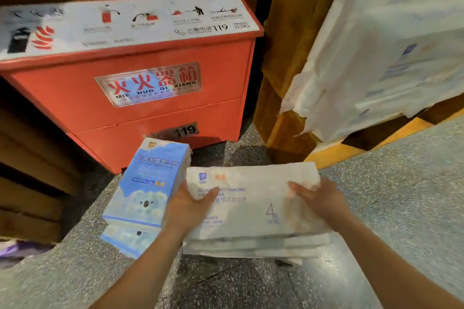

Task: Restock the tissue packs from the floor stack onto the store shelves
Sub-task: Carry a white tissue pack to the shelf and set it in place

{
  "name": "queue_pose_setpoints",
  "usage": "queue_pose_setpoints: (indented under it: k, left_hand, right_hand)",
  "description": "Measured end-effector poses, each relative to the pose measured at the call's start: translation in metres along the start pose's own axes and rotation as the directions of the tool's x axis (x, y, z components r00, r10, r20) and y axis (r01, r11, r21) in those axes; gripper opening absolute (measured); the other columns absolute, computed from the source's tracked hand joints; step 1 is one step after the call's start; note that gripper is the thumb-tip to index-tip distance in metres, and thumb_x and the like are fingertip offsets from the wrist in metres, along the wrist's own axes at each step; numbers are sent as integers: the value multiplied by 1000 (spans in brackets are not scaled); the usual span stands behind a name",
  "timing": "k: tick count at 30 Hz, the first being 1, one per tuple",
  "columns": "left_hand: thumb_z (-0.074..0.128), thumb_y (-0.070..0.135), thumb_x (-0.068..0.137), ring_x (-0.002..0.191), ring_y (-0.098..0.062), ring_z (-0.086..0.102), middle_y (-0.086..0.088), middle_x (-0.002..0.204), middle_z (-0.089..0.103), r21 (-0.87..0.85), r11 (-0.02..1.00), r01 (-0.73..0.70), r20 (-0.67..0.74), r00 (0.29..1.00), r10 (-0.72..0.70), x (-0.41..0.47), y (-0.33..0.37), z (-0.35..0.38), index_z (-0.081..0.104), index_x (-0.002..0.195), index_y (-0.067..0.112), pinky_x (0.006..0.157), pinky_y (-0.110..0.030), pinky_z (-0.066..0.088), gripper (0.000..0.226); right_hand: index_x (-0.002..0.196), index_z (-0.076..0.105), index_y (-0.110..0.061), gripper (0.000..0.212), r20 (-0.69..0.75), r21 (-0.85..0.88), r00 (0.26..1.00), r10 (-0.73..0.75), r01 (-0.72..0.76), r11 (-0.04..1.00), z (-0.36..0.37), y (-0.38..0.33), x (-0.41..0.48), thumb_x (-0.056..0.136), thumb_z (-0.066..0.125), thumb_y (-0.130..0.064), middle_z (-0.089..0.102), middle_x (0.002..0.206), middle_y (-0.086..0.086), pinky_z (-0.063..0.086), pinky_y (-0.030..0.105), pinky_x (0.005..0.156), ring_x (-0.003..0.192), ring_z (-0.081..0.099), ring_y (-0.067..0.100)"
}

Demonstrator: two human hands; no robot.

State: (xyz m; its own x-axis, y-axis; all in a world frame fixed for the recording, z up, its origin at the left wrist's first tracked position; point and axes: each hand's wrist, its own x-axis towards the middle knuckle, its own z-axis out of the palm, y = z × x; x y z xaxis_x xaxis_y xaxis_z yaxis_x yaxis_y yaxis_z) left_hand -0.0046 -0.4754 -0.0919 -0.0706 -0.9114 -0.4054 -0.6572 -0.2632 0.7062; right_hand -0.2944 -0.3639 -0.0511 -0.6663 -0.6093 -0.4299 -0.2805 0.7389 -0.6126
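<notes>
Left hand [192, 208] and right hand [320, 199] grip opposite ends of the top white tissue pack [251, 211]. Risk: the soft wrap may slip on lifting, or the left hand may topple the adjacent blue packs [150, 183].

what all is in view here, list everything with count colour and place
top white pack: 1, white, centre, on the floor stack
white packs beneath: count unclear, white, under it
blue packs: 2, blue, stacked left of the white stack
fire extinguisher box: 1, red, behind the packs
wrapped tissue bundles: count unclear, white, upper right
wooden shelf unit: 1, brown, right
floor: grey speckled, below everything
left hand: 1, grips the top white pack's left edge
right hand: 1, grips its right edge
</notes>
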Motion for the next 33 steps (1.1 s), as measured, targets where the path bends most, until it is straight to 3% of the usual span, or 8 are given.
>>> queue_pose_setpoints:
  k: [4,9,16,20,24,28,31,33]
  left_hand:
    - [78,60,72,89,-9,69,15,96,72,-61,996,-67,-96,993,61,-36,38,-45,62,112,30,75,-29,52,53]
    - [76,62,73,76,-6,64,24,80,65,-51,993,-103,-207,974,90,-109,135,-176,61,108,36,67,-26,48,47]
    - [71,66,75,78,-2,65,25,86,68,-34,994,-101,-423,903,77,-261,289,-397,55,112,41,66,-26,46,47]
    - [75,64,73,76,-5,66,23,80,65,-66,996,-61,-562,827,13,-365,342,-505,54,108,44,59,-17,42,44]
    - [72,70,70,77,1,63,19,92,68,-125,992,-23,-689,721,-70,-458,342,-583,56,117,35,60,-17,43,61]
    - [75,66,69,71,8,55,22,88,64,-176,984,-2,-820,554,-146,-560,306,-637,56,112,36,58,-10,38,55]
    - [78,60,70,75,0,59,21,89,64,-238,971,34,-871,435,-229,-647,259,-665,56,111,37,64,-19,43,51]
    - [79,57,72,79,-3,61,19,91,64,-274,960,59,-894,353,-277,-706,220,-682,57,112,36,68,-21,43,50]
  right_hand:
    - [109,69,-26,58,-46,57,997,-65,68,996,-35,-37,-35,68,80,-65,75,94,-10,59,45,82,87,71,17]
    - [93,65,-31,30,-9,99,987,-159,159,982,-115,-155,-117,77,79,-53,71,87,-16,56,39,79,81,67,10]
    - [118,53,-21,73,83,126,923,-376,364,923,-251,-369,-248,66,83,-63,65,101,-8,54,40,83,95,65,20]
    - [134,41,-24,108,199,129,827,-525,509,851,-306,-484,-339,51,73,-84,61,115,-6,54,45,95,106,63,23]
    - [139,39,-16,96,310,176,712,-630,608,774,-325,-556,-433,66,81,-63,58,117,-4,51,46,98,110,61,26]
    - [125,52,-25,95,410,238,561,-719,695,678,-299,-588,-531,51,82,-77,69,107,-8,55,48,89,96,67,20]
    - [121,53,-21,82,509,306,429,-747,720,622,-263,-598,-624,59,86,-62,68,107,-2,54,43,81,89,65,19]
    - [118,53,-21,88,540,331,359,-761,741,584,-233,-596,-692,50,85,-68,69,106,0,55,47,83,90,66,23]
